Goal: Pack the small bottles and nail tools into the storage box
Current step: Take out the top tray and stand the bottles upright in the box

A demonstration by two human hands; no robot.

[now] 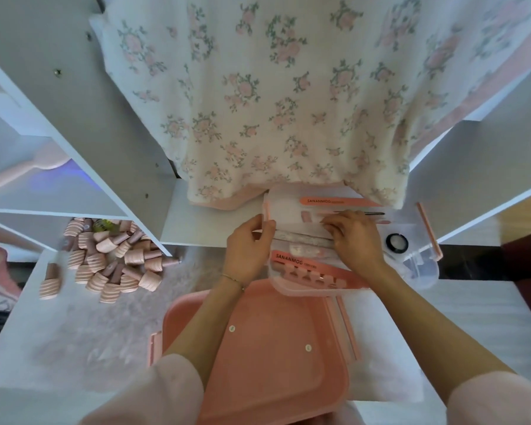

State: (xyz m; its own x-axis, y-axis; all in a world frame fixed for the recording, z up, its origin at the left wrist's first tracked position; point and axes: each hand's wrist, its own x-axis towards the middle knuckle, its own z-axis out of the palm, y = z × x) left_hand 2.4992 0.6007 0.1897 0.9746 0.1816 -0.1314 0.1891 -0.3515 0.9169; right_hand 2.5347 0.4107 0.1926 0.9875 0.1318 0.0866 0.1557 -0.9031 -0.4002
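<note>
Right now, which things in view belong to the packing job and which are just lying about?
Belongs to the job:
- clear storage box
- small bottles, heaped left of it
- nail files
- toe separator
- pink lid
- both hands, left hand and right hand, on the box

Lying about:
- floral cloth
- white shelves

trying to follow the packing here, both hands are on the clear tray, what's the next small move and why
Probably reach the left hand over to the pile of small bottles on the left. The nail files already lie in the clear tray, both hands, right hand included, rest on it, and the bottles are still unpacked.
</note>
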